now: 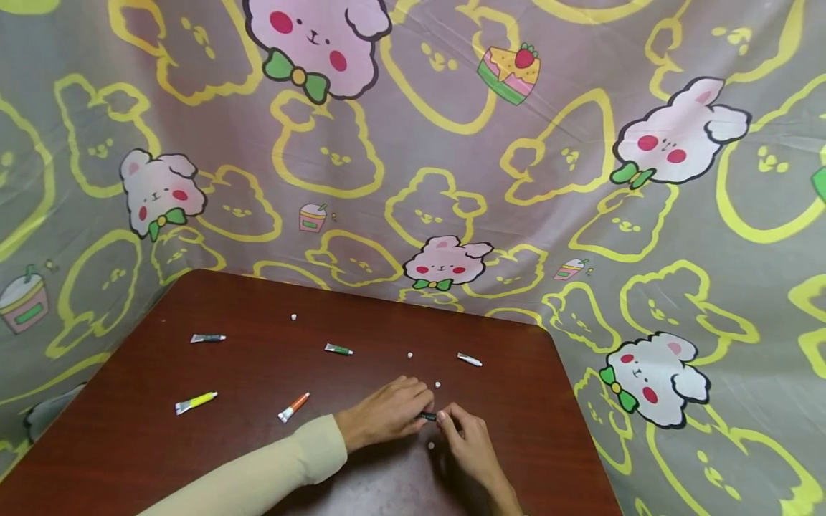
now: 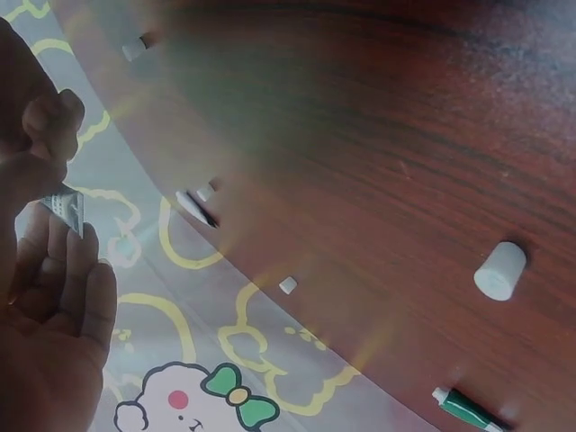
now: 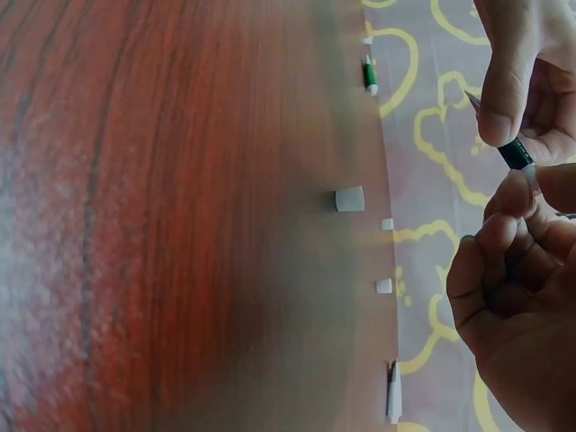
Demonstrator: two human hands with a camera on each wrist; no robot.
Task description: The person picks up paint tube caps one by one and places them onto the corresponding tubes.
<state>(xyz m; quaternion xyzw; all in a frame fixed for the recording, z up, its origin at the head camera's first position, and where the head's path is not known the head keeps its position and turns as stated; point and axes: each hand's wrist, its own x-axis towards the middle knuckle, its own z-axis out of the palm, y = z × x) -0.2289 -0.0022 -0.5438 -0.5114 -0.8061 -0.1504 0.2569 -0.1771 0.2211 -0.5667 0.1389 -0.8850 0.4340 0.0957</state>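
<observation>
A small dark paint tube (image 3: 517,155) is pinched between the thumb and fingers of my left hand (image 1: 390,412). At the tube's white-capped end (image 3: 529,176), my right hand (image 1: 472,438) pinches with thumb and fingertips. In the right wrist view the tube slants down between both hands. The left wrist view shows its flat silvery tail (image 2: 68,210) beyond the fingers. A loose white cap (image 1: 431,446) stands on the table close by, between my forearms. Another white cap (image 1: 437,385) lies just beyond the hands.
On the brown table (image 1: 258,301) lie a yellow tube (image 1: 196,403), an orange tube (image 1: 294,407), a dark teal tube (image 1: 208,338), a green tube (image 1: 338,350) and a white tube (image 1: 470,360). More white caps (image 1: 409,355) are scattered behind. Patterned cloth (image 1: 452,143) hangs around the table.
</observation>
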